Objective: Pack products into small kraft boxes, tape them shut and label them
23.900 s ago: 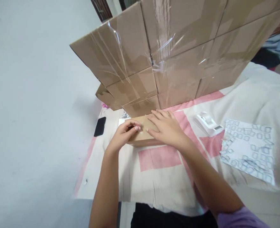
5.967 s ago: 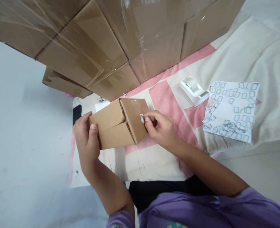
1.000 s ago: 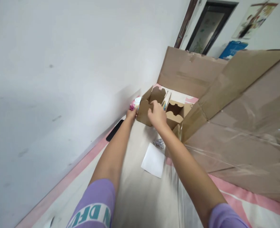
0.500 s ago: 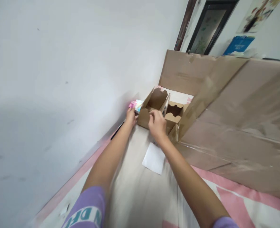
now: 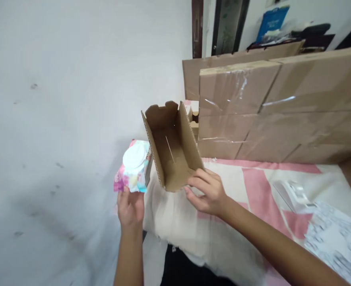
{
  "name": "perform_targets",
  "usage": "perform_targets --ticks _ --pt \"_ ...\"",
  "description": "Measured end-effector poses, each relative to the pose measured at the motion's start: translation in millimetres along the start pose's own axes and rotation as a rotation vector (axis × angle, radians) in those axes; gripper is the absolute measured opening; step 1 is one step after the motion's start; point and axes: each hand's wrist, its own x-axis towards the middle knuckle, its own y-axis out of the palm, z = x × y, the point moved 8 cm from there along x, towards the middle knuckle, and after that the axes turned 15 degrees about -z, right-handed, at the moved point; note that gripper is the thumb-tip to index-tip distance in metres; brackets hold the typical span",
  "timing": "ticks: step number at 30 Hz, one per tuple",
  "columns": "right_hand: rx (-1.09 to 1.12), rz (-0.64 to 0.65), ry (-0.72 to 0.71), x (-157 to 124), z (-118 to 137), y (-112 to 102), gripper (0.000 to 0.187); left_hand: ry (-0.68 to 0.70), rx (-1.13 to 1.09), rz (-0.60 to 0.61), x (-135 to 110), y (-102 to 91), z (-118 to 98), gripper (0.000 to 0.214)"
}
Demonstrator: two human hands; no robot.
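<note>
My left hand (image 5: 130, 206) grips a pack of wet wipes (image 5: 136, 165) by its lower end. The pack has a white round-edged lid and pink and turquoise wrapping, and it is held up beside the white wall. In my right hand (image 5: 206, 190) is an open cardboard box (image 5: 172, 153), pinched at its near right corner. The box is tilted with its open top facing me, and its brown inside looks bare. The wipes are just left of the box, close against its side or touching it; I cannot tell which.
Stacked cardboard cartons (image 5: 276, 111) wrapped in clear tape stand at the right. A smaller box (image 5: 194, 123) shows partly behind the held one. A white device (image 5: 294, 196) and a patterned sheet (image 5: 336, 238) lie on the pink-and-white cloth (image 5: 255, 186). The white wall (image 5: 74, 119) closes off the left.
Both hands have come nearer to me, lifting the wet wipes and the cardboard box off the surface by the wall. My view has turned toward the right.
</note>
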Motion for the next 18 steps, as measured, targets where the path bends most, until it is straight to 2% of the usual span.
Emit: perform_targets --ticks 3,5,8,10,13,15,16,18 --pt "-0.004 -0.046 0.135 -21.4 28.7 -79.3 0.014 -0.131 -0.035 -0.026 -73.8 -29.2 25.6 0.038" --pt "-0.051 -0.062 0.226 -40.9 41.3 -129.0 0.015 -0.308 -0.075 -0.012 -117.8 -47.8 53.2 0.037" --pt "-0.143 -0.019 0.307 -64.8 46.0 -190.1 0.018 -0.674 -0.198 0.128 -173.2 -67.0 93.8 0.038" --pt "-0.201 0.034 0.354 -73.2 33.4 -219.8 0.024 -0.858 -0.299 0.285 -199.2 -73.8 105.8 0.044" --pt "-0.214 0.096 0.504 -78.7 -7.3 -246.7 0.040 -0.976 -0.422 0.514 -219.8 -80.6 96.7 0.056" --pt "-0.148 0.170 0.611 -81.1 -35.2 -249.1 0.047 -0.963 -0.421 0.604 -224.1 -82.6 77.0 0.059" --pt "-0.100 0.223 0.649 -82.0 -45.9 -246.0 0.050 -0.933 -0.359 0.626 -224.3 -82.3 65.7 0.057" --pt "-0.013 0.329 0.685 -82.4 -60.0 -236.6 0.054 -0.823 -0.086 0.622 -219.9 -78.6 44.0 0.050"
